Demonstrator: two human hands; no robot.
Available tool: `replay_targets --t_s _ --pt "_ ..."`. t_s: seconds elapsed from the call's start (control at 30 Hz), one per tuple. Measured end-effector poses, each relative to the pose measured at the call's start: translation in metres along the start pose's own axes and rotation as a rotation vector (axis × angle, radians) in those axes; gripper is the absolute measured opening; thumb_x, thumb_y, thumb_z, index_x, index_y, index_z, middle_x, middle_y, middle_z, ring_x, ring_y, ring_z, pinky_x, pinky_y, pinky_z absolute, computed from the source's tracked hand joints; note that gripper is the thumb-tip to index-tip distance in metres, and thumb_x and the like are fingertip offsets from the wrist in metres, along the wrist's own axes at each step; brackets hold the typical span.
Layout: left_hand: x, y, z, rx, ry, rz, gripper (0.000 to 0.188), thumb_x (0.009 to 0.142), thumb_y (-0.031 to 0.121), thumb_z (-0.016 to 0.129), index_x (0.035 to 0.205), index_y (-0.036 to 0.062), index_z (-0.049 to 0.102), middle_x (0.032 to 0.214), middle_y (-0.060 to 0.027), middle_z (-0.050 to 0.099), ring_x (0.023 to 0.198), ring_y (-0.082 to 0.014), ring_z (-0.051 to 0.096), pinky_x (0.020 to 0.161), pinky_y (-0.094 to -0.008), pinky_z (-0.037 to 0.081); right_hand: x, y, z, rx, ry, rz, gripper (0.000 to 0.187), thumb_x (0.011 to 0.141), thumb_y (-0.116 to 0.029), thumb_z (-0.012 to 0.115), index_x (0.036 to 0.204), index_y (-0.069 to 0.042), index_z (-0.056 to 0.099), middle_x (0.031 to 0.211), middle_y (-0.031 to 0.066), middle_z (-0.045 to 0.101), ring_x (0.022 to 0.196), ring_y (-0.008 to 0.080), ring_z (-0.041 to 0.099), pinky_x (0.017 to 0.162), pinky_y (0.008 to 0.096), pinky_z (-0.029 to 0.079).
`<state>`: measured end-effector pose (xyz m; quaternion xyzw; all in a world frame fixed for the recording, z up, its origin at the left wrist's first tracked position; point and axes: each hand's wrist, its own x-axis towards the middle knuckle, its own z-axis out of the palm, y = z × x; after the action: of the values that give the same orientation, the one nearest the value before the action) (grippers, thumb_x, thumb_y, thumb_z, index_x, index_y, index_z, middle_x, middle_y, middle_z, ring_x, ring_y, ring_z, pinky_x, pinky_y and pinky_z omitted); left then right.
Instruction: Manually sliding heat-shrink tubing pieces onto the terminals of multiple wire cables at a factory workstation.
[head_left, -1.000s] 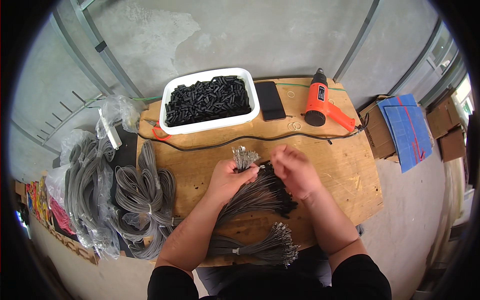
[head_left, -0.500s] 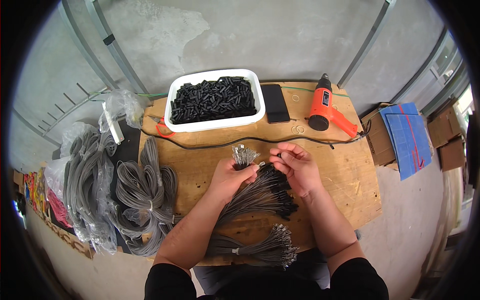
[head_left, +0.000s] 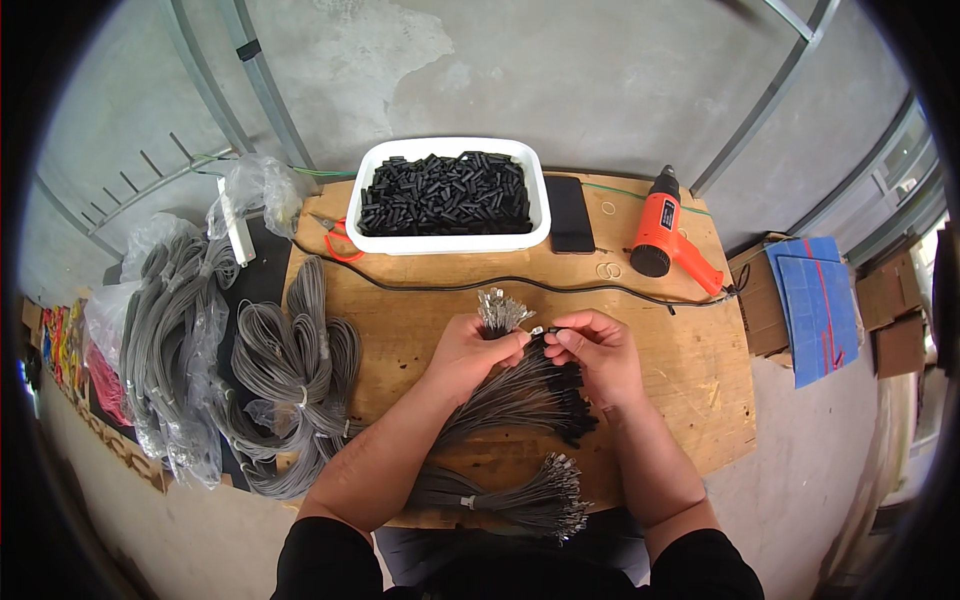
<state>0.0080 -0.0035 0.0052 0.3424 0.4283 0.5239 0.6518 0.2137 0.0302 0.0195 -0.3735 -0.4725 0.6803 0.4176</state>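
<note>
My left hand (head_left: 462, 352) is closed round a bundle of grey cables whose silvery metal ends (head_left: 503, 311) stick up above the fist. Between its thumb and forefinger, one cable's metal tip (head_left: 537, 331) juts out to the right. My right hand (head_left: 604, 358) pinches a small black sleeve (head_left: 552, 331) up against that tip; whether the tip is inside it I cannot tell. Beneath the hands, grey cables with black-covered ends (head_left: 572, 408) fan out on the table. Nearer me lies a tied bundle of grey cables (head_left: 500, 492) with bare metal ends.
A white tub (head_left: 545, 205) full of black sleeves (head_left: 445, 195) stands at the back, beside a black phone (head_left: 571, 215). An orange heat gun (head_left: 657, 235) lies right; its black cord (head_left: 450, 288) crosses the table. Red-handled pliers (head_left: 340, 240) and grey cable coils (head_left: 285, 350) are left.
My right hand has brought the black sleeve left to the cable tip at my left hand. The whole view has shifted slightly; the left hand keeps its hold on the bundle.
</note>
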Motion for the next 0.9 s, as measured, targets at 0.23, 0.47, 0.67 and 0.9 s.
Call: replay_targets --t_s 0.23,0.47,0.67,0.9 --pt "-0.0005 0.0001 -0.0004 0.018 -0.015 0.014 0.011 0.088 0.008 0.072 0.091 -0.0004 0.067 0.076 -0.0043 0.066 0.067 -0.0102 0.06 0.064 -0.0247 0.049 0.0005 0.0039 0.0055 0.02 0.023 0.001 0.016 0.093 -0.002 0.064 0.109 0.002 0.067 0.091 0.0117 0.072 0.075 0.0169 0.069 0.068 0.0275 0.055" --pt "-0.0022 0.0041 0.0059 0.059 -0.002 0.045 0.007 0.087 0.004 0.07 0.085 -0.0012 0.065 0.074 -0.0028 0.063 0.065 -0.0089 0.057 0.059 -0.0244 0.045 -0.0014 0.0017 0.0045 0.036 0.017 0.012 0.015 0.093 -0.002 0.064 0.108 0.002 0.066 0.091 0.0119 0.072 0.076 0.0168 0.069 0.068 0.0275 0.056" --pt "-0.0017 0.0027 0.0028 0.06 -0.033 0.034 0.008 0.086 0.005 0.071 0.088 -0.0007 0.067 0.075 -0.0035 0.064 0.066 -0.01 0.059 0.063 -0.0249 0.047 -0.0005 0.0032 0.0057 -0.013 -0.002 -0.041 0.017 0.095 0.001 0.062 0.111 0.002 0.066 0.093 0.0118 0.072 0.081 0.0162 0.07 0.073 0.0271 0.058" --pt "-0.0026 0.004 0.0029 0.066 -0.043 0.028 0.008 0.087 0.005 0.07 0.085 0.0001 0.065 0.074 -0.0024 0.062 0.066 -0.0091 0.056 0.061 -0.0247 0.045 0.0006 0.0057 0.0033 -0.096 -0.021 -0.116 0.019 0.096 0.002 0.059 0.114 0.004 0.065 0.096 0.0121 0.072 0.085 0.0162 0.07 0.076 0.0266 0.058"
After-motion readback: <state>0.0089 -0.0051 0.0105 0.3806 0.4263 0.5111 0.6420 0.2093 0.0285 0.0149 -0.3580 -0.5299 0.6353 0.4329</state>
